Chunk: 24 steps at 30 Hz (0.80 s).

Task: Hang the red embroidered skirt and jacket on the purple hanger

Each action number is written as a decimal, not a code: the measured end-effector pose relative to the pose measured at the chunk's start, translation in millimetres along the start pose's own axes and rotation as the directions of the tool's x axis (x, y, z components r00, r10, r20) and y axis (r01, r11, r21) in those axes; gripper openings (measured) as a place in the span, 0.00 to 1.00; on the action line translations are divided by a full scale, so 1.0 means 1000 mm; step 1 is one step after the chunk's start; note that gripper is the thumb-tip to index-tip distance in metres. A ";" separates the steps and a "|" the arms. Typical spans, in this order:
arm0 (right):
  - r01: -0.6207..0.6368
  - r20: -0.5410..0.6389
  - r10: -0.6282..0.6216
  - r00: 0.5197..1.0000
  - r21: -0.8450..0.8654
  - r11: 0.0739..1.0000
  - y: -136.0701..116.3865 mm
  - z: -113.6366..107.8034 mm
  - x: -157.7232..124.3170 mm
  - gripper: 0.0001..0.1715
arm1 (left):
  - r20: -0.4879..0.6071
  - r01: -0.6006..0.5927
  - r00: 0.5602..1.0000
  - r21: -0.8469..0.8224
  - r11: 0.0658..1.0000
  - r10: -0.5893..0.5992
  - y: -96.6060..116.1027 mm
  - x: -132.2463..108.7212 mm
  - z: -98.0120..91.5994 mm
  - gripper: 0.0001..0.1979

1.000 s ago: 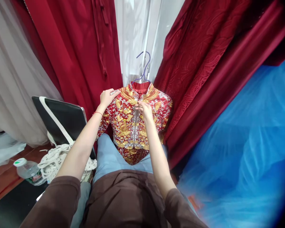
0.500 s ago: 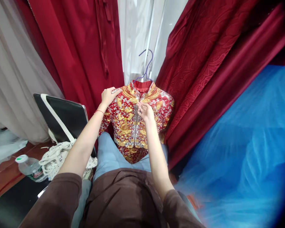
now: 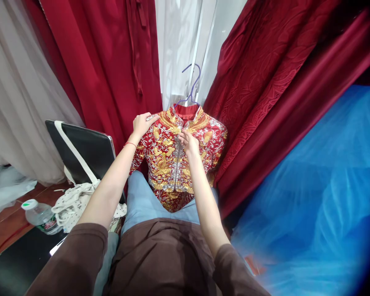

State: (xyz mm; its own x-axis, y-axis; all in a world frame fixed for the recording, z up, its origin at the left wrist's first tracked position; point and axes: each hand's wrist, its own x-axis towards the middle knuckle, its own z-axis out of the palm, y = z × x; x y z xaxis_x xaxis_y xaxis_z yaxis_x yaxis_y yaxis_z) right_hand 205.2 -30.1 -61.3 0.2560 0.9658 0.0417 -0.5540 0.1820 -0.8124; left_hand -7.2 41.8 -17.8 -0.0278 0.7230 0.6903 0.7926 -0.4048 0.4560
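A red jacket [image 3: 165, 158] with dense gold and silver embroidery hangs on a purple hanger [image 3: 192, 84], its lower part between my knees. Its stand collar is parted at the neck, and a silver-trimmed front seam runs down the middle. My left hand [image 3: 143, 124] grips the jacket's shoulder on the left side, thumb and fingers over the cloth. At the top of the front seam, just below the collar, my right hand [image 3: 189, 144] has its fingers bent and pinched at the edge. Whatever small part lies between those fingertips is hidden.
Red drapes [image 3: 111, 53] and a patterned red cloth [image 3: 265, 74] hang either side. Blue tulle [image 3: 320, 193] spreads at right. On the left stand a black chair back [image 3: 83, 152] with a white strap, a dotted white cloth bag [image 3: 72, 205] and a plastic bottle [image 3: 43, 216].
The right hand's fingers have curled in closer together at the front seam. My left hand stays on the shoulder. The whole view has shifted very slightly.
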 end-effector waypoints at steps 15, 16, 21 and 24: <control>0.337 0.143 -0.305 0.941 -0.369 0.866 0.014 -0.012 0.015 0.14 | 0.007 0.018 1.000 -0.025 1.000 -0.018 -0.003 0.002 0.005 0.24; 0.343 0.134 -0.316 0.939 -0.382 0.858 0.018 -0.014 0.015 0.14 | 0.013 0.025 1.000 -0.023 0.999 -0.024 -0.002 0.002 0.004 0.24; 0.364 0.118 -0.350 0.929 -0.454 0.813 0.032 -0.021 0.013 0.17 | 0.025 0.058 0.998 -0.025 0.998 -0.058 0.001 0.001 0.003 0.25; 0.343 0.122 -0.325 0.938 -0.466 0.816 0.042 -0.029 0.011 0.16 | 0.024 0.052 0.998 -0.033 0.998 -0.051 0.002 0.000 0.002 0.25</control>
State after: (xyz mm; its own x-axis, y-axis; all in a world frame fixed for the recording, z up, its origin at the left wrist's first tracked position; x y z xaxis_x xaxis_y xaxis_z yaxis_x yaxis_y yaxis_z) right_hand 208.0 -17.2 -112.1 0.3234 0.8692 0.3740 0.0052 0.3936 -0.9193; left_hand -4.4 42.0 -18.2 -0.0537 0.7561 0.6522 0.7695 -0.3850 0.5096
